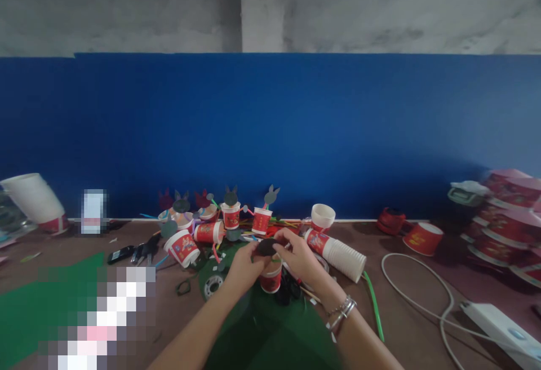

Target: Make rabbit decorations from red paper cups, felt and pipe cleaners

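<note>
Presently, 1 dark disc is held between the fingers of the left hand and those of the right hand, which are closed narrowly on it from either side. Just below the fingers, a red paper cup is seen upright; whether it is touched by the disc cannot be told. A silver bracelet is worn on the right wrist, nearer the viewer than the fingers. Under the right fingers, a black-handled tool is placed beside the cup. To the left of the fingers, a tape roll is laid flat. Beyond them, 2 upright red cups are topped with gray eared heads, and a tilted cup is found farther left. To their right, a stack of nested cups is laid on its side, with a green strip stretched out near its end. Well apart on the right, a white power strip is rested on the brown table. Behind everything, a blue panel is stretched across.
</note>
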Available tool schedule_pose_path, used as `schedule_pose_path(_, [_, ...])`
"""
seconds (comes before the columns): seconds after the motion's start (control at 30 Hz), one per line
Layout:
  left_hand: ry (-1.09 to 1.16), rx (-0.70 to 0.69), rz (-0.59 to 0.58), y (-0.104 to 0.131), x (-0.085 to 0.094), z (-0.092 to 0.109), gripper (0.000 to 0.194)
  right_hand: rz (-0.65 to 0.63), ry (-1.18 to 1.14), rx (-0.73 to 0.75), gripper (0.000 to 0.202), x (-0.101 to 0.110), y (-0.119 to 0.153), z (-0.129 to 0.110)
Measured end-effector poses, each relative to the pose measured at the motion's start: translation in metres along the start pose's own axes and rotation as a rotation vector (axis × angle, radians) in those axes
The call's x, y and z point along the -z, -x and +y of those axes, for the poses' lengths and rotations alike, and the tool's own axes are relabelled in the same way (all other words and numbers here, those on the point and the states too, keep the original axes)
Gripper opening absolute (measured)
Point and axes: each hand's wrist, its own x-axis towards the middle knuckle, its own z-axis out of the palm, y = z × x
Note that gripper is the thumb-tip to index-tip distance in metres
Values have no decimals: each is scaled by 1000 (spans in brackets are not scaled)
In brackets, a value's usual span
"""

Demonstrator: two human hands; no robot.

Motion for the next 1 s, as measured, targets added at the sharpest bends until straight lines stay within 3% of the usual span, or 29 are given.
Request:
schedule_pose_path(0.43, [-4,1,16,1,0,4,14,-26,-3,-24,9,2,2,-7])
schedule_pose_path(0.77, [-93,21,23,1,4,13,17,-25,18,-41,12,3,2,-8])
schedule_pose_path(1.0, [10,24,-19,3,5,20,24,-23,43,-61,10,3,1,-8])
